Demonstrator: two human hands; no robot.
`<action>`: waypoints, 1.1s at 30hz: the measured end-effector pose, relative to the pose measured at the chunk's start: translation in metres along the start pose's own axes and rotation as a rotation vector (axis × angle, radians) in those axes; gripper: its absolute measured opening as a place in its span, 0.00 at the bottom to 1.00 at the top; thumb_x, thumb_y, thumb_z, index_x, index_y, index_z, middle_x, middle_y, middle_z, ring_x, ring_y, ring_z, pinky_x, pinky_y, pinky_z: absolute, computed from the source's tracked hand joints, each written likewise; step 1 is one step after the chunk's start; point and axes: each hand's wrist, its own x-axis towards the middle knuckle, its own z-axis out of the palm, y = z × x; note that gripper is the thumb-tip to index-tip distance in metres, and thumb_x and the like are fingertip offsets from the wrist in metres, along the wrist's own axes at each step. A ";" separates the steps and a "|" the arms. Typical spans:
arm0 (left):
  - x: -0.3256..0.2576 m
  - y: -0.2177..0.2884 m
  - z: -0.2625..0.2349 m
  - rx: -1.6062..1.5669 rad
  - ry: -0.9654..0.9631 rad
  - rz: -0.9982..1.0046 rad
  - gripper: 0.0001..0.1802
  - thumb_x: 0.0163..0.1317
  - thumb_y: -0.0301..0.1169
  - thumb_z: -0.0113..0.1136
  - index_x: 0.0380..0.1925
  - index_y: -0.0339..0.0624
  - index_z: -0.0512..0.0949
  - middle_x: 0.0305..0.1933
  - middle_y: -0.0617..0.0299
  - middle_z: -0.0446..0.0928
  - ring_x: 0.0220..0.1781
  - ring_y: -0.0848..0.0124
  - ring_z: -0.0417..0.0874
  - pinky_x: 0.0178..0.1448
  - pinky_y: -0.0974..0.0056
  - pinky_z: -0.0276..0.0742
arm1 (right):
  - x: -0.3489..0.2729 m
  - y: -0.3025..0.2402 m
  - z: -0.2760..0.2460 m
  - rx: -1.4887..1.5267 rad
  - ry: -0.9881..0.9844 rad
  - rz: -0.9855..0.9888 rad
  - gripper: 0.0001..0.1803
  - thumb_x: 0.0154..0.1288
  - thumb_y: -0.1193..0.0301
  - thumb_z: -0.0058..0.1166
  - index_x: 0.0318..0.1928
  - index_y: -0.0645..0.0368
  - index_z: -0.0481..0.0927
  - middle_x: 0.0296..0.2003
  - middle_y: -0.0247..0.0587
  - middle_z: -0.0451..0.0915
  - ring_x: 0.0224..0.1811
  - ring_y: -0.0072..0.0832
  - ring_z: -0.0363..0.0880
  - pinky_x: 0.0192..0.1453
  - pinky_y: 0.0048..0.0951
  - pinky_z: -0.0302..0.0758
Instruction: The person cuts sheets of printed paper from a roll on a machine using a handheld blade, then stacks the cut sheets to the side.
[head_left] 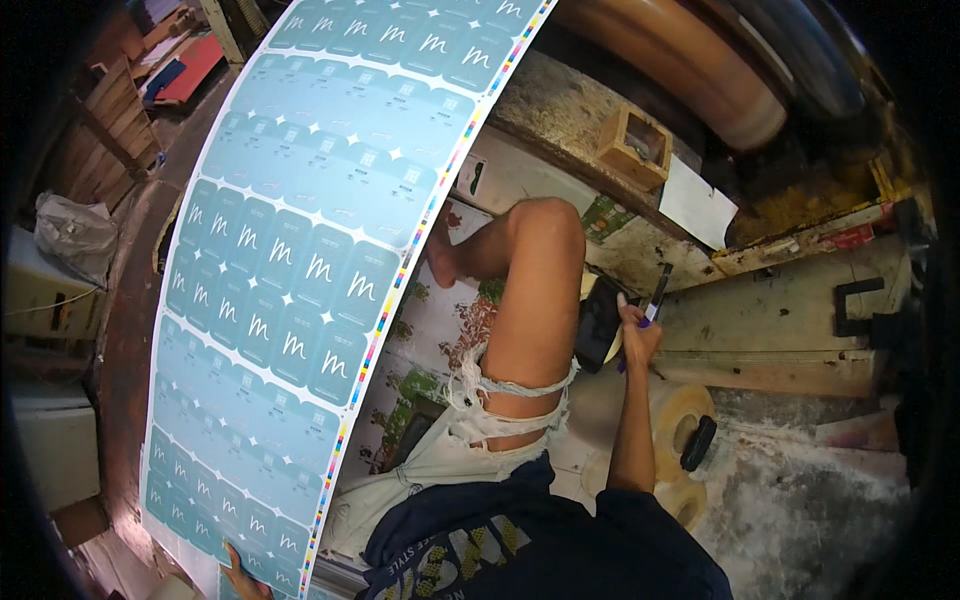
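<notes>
A long printed sheet (328,232), teal and pale blue with rows of tag-shaped designs and a colour strip along one edge, curves across the left of the head view. At its near end my left hand (240,577) grips the border, a thumb or finger over the printed face; the other fingers are hidden. Out to the right, my right hand (640,338) is closed around a slim cutter knife (655,297) with purple on its handle. Its dark upper end points up and away, well apart from the sheet. A black object (600,322) lies just left of this hand.
Large brown rollers (690,75) run along the far right. A small wooden box (634,148) and a white paper (697,203) sit on a grimy ledge. Clear film rolls (683,420) stand by my right forearm. My bent bare knee (545,225) rises between sheet and ledge.
</notes>
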 end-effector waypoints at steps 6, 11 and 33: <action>-0.003 -0.002 -0.042 0.058 0.132 -0.063 0.39 0.62 0.41 0.64 0.68 0.42 0.58 0.64 0.49 0.66 0.59 0.55 0.73 0.58 0.53 0.76 | 0.043 -0.037 -0.023 0.405 0.125 0.049 0.28 0.68 0.46 0.51 0.42 0.62 0.80 0.27 0.37 0.82 0.22 0.21 0.74 0.22 0.27 0.68; -0.005 0.001 -0.064 0.146 0.098 -0.055 0.35 0.61 0.36 0.64 0.65 0.41 0.61 0.60 0.51 0.69 0.55 0.58 0.76 0.54 0.55 0.77 | 0.010 -0.158 -0.034 0.629 0.130 -0.291 0.16 0.76 0.60 0.43 0.48 0.60 0.74 0.26 0.37 0.78 0.19 0.17 0.72 0.16 0.21 0.69; -0.020 -0.060 -0.110 0.029 0.167 0.007 0.35 0.63 0.31 0.63 0.67 0.40 0.59 0.56 0.51 0.74 0.53 0.60 0.79 0.54 0.59 0.78 | -0.011 -0.293 0.100 0.063 -0.138 -1.669 0.30 0.39 0.88 0.55 0.49 0.56 0.81 0.38 0.41 0.80 0.42 0.40 0.78 0.42 0.34 0.77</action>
